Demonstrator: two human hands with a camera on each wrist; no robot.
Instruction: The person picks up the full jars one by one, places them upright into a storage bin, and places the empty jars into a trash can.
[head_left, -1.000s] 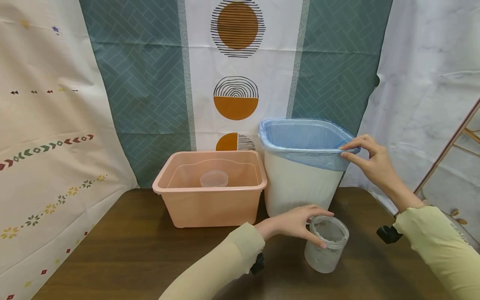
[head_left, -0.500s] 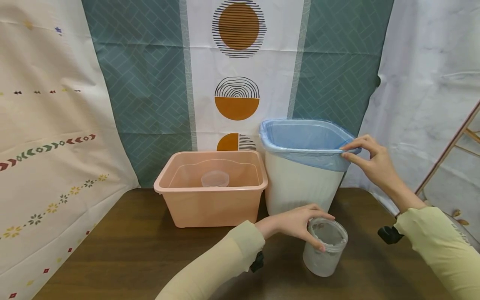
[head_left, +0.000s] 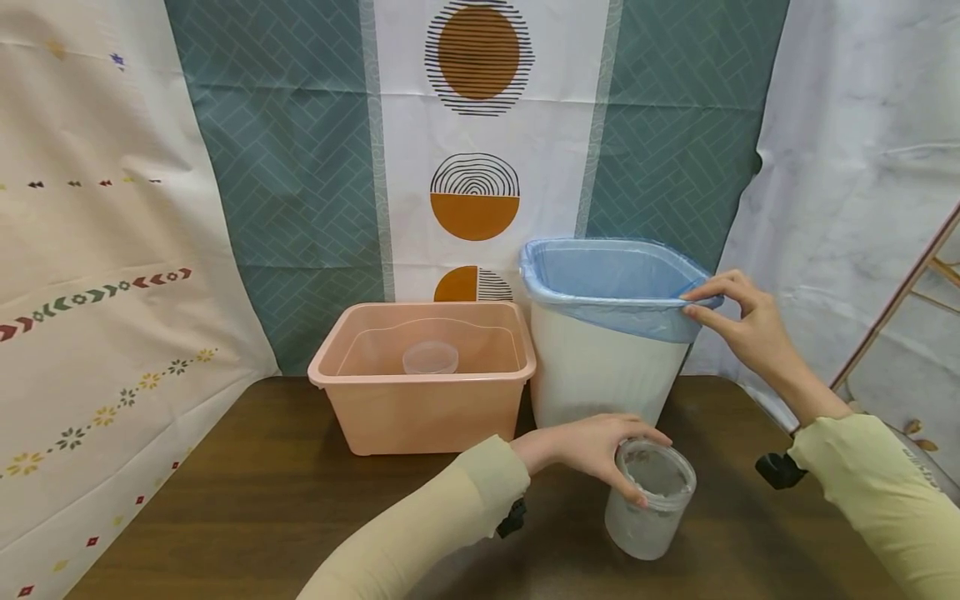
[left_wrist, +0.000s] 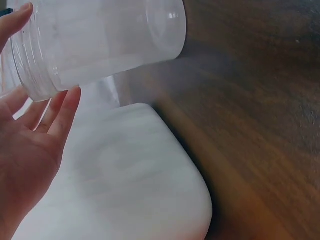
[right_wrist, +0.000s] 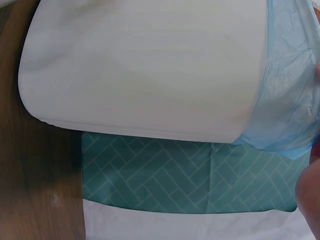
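Note:
My left hand [head_left: 596,450] grips a clear plastic jar [head_left: 647,527] near its threaded mouth, thumb on one side and fingers on the other. The jar has no lid on, and its mouth leans a little toward the right. Whitish residue shows on its inner wall. In the left wrist view the jar [left_wrist: 107,40] is seen from the side, over the dark table. My right hand [head_left: 750,325] pinches the front right rim of a white bin [head_left: 600,367], where a blue bag liner [head_left: 622,317] folds over the edge. Its fingertips are mostly cut off in the right wrist view.
Left of the bin stands a pink plastic tub [head_left: 420,417], with a clear round container [head_left: 431,358] inside. Both bin and tub sit toward the back of the dark wooden table [head_left: 247,500]. Patterned cloths [head_left: 300,167] hang behind and at the sides.
My left hand and the jar have shifted slightly toward me, lower in the head view. My right hand keeps its pinch on the bin's rim.

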